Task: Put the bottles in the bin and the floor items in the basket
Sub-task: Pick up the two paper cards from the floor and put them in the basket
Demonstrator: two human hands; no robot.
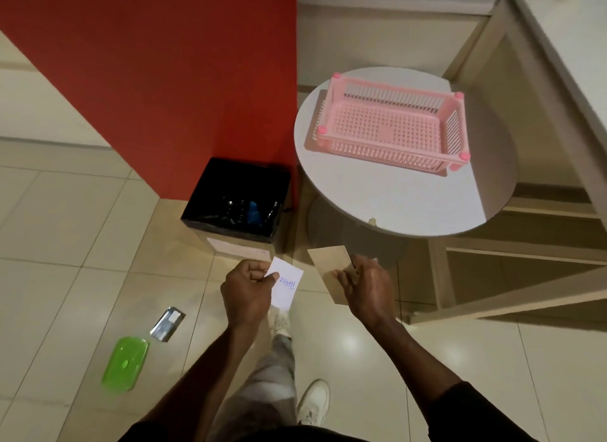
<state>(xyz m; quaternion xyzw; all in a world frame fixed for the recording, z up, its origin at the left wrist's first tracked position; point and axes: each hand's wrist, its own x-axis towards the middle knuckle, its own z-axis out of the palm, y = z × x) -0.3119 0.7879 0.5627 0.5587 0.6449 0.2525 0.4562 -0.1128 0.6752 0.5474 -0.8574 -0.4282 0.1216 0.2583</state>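
The left hand (248,292) pinches a white note (288,285), the right hand (364,285) a tan card (330,264); beyond, a bin (236,200) holding perhaps bottles, and a pink basket (391,126)

Single head-worn wide-angle view, facing forward and steeply down from standing height onto tiled floor (82,211), near hands, round table (410,205) beyond.

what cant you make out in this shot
Head view only:
- bin contents: dark liner and shadow hide all but a blue shape.
- white card: writing small, upside down, one edge under the left hand.
- brown card: near end hidden under the right hand.
- silver floor item: too blurred to identify.
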